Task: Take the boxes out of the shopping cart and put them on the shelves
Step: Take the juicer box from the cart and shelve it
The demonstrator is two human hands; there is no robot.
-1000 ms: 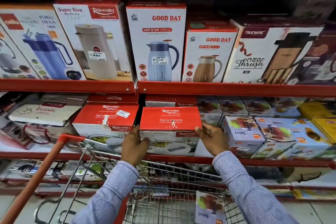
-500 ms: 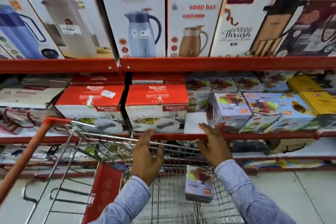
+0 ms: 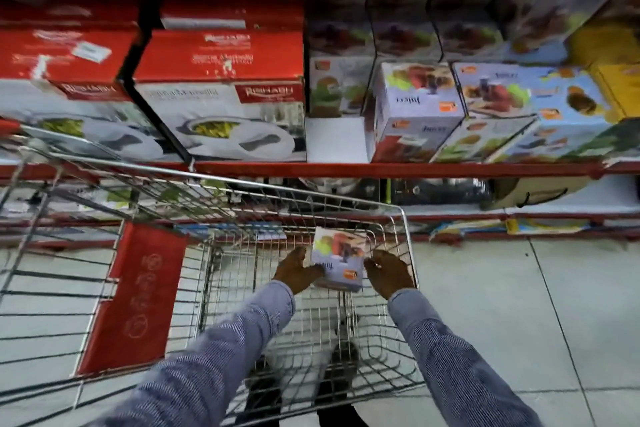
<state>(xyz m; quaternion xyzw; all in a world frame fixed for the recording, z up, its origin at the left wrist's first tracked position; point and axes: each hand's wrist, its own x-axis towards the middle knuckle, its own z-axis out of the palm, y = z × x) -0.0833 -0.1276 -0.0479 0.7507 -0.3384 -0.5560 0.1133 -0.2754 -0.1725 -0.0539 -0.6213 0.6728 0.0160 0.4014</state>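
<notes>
Left hand (image 3: 296, 272) and right hand (image 3: 388, 272) clamp box (image 3: 337, 262) sides in cart (image 3: 405, 229), 6 o'clock; looks light, stiff cardboard.

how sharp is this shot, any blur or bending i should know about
Head view: motion blur smears the red boxes and their print is barely readable; the small box between the left hand and right hand in the cart is soft too. The wide lens bows the shelf edge; the upper shelf recess is dark.

Pale tiled floor (image 3: 519, 322), store aisle
</notes>
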